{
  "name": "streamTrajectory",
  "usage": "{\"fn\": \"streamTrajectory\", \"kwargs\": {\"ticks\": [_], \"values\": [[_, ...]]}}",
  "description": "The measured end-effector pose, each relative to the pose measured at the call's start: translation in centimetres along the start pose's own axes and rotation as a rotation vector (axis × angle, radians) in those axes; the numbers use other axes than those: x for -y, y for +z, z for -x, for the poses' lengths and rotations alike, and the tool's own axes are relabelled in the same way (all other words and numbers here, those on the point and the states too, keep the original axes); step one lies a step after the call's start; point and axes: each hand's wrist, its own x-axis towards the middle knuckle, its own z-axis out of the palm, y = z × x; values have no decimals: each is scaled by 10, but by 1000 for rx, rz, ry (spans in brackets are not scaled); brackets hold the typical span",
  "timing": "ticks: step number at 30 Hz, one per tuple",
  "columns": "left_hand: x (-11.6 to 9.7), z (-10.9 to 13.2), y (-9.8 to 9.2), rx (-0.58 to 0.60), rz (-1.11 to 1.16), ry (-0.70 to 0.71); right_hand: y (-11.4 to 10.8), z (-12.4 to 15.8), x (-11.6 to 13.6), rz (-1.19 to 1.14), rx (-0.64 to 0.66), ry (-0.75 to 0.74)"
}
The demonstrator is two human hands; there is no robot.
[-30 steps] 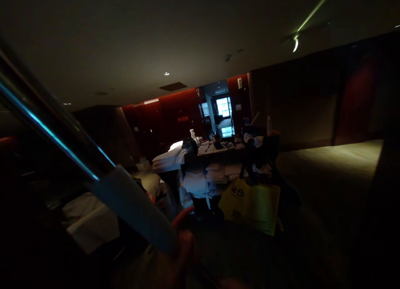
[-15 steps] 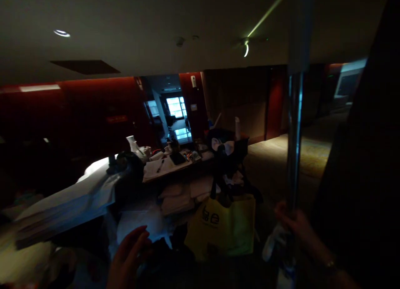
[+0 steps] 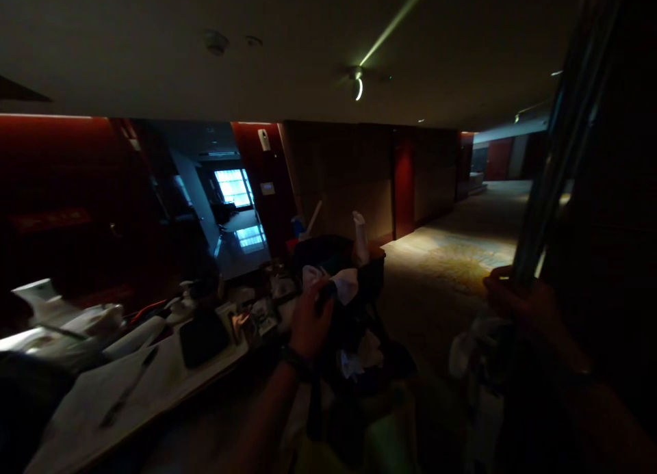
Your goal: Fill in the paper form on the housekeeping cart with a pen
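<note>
The pole (image 3: 559,159) stands upright at the right, gripped by the right hand (image 3: 518,303), fingers closed round it. The left hand (image 3: 308,320), half a second ago low and open, has risen to the cart's dark bag (image 3: 339,255) and touches a white cloth (image 3: 343,282); whether it grips is unclear. Dim light hides the pole's lower end and most cart (image 3: 128,385) items.

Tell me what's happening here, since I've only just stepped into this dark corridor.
A person stands at a housekeeping cart in a dim hallway. Their right hand is closed around a tall metal pole, with something pale hanging by its lower part. Their left hand reaches to the dark caddy at the cart's end, its fingers at a white cloth. The cart's top holds papers, a pen and bottles.
</note>
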Motion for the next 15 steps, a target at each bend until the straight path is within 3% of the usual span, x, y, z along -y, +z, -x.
{"fn": "streamTrajectory", "kwargs": {"ticks": [3,5,9,12,15], "values": [[6,-89,60,84,-243,57,37,-63,-28,-55,129,-30],[13,-149,91,95,-392,46,64,-102,-41,-102,204,-49],[39,-247,124,135,-585,19,111,-166,-51,-187,376,-52],[58,-281,131,208,-718,-38,142,-200,-55,-247,527,-53],[68,-286,127,257,-790,-47,171,-223,-60,-307,613,-92]]}}
